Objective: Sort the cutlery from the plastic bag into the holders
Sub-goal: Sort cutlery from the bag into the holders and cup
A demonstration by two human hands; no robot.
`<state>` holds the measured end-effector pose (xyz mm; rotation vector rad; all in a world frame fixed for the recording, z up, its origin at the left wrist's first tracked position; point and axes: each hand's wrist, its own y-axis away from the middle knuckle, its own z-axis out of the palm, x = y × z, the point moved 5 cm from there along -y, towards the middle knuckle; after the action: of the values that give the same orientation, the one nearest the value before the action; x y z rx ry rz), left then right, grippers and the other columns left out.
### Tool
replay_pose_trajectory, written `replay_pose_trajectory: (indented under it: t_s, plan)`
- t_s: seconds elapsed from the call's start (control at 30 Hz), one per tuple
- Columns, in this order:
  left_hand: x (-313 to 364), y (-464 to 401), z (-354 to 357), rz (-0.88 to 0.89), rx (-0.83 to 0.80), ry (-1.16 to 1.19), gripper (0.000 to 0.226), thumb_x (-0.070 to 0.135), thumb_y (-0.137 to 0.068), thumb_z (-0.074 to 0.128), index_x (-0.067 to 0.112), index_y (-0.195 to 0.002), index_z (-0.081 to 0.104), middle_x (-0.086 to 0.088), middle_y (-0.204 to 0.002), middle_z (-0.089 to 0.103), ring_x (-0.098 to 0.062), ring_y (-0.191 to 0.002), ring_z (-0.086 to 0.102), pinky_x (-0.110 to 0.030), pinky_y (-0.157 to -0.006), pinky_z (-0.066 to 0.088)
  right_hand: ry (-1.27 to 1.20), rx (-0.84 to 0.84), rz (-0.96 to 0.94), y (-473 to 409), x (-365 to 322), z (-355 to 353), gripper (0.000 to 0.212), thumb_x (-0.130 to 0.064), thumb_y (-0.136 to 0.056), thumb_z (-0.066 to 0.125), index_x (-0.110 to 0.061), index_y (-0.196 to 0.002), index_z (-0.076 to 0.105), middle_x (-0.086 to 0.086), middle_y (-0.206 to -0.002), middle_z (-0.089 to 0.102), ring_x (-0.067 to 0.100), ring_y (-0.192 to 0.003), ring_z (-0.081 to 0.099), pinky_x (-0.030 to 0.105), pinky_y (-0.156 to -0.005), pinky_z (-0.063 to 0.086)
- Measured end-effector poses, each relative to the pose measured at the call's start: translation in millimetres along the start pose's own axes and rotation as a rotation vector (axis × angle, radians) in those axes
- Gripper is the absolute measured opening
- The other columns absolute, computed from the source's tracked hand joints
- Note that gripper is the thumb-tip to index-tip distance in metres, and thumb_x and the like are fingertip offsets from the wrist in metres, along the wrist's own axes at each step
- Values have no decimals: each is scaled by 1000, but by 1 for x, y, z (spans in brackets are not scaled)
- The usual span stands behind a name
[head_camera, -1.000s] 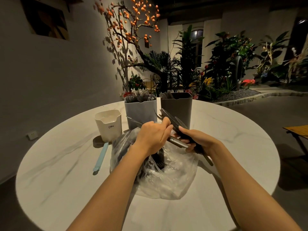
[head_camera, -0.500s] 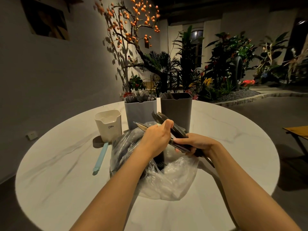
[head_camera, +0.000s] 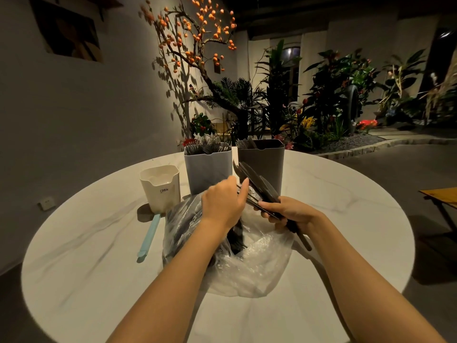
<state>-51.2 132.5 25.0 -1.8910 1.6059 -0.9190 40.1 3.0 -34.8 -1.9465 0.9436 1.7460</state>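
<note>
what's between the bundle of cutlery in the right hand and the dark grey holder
Nothing visible. The right hand grips the bundle of dark cutlery just in front of the dark grey holder, whose open top already shows some pieces along its left edge. The left hand is beside the bundle, not in that path.

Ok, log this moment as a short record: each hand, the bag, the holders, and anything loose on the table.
left hand: fingers on the cutlery bundle
right hand: grips the bundle
bag: on the table, dark cutlery inside
grey holder: full of forks
dark holder: some cutlery
white holder: contents unclear
loose: blue tool beside white holder
</note>
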Motion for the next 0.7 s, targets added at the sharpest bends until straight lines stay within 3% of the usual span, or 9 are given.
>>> replay_pose_trajectory:
  t_s: [0.1,0.23,0.37,0.43,0.5,0.6,0.7]
  plan:
    - [-10,3,14,-164,-176,-4,69,61,-97,23,9,-66,56,-4,-67,59,-22,-67,57,-33,-63,45,-23,29,-3,-1,1,-2,29,-34,-91,61,-6,-89,60,4,-69,54,8,-47,37,15,-47,37]
    - [-14,7,27,-299,-207,183,73,69,-93,25,10,-61,54,-4,-62,58,-21,-65,58,-35,-65,47,-5,25,8,-1,1,-2,29,-35,-91,61,-6,-86,60,6,-72,53,8,-45,35,16,-49,38]
    - [-24,6,47,-525,-277,582,60,64,-91,41,9,-82,63,-1,-75,68,-21,-76,66,-38,-77,54,59,20,12,2,-1,1,30,-37,-92,59,-7,-85,59,3,-63,52,7,-43,36,16,-50,40]
    - [-24,5,49,-617,-280,763,42,50,-96,47,11,-86,61,-2,-80,66,-21,-83,66,-32,-73,53,85,5,15,4,-3,5,29,-35,-93,58,-8,-85,60,-3,-55,54,6,-42,38,15,-50,39]
    - [-21,8,47,-704,-262,924,26,32,-101,45,14,-84,54,-3,-81,61,-20,-84,62,-26,-67,48,86,-22,15,5,-3,7,26,-33,-95,56,-7,-90,59,-7,-52,58,5,-40,39,14,-49,39]
    - [-17,10,46,-847,-222,1126,21,25,-104,37,10,-100,51,-8,-92,59,-20,-90,59,-34,-85,50,76,6,32,3,-1,6,27,-34,-93,59,-8,-99,59,-3,-66,66,5,-42,41,14,-50,40]
    - [-14,12,43,-941,-134,1247,18,20,-105,33,12,-93,45,-5,-81,51,-15,-75,52,-34,-85,47,117,122,-4,0,-1,2,28,-38,-91,60,-10,-91,66,0,-67,62,7,-46,38,16,-53,39]
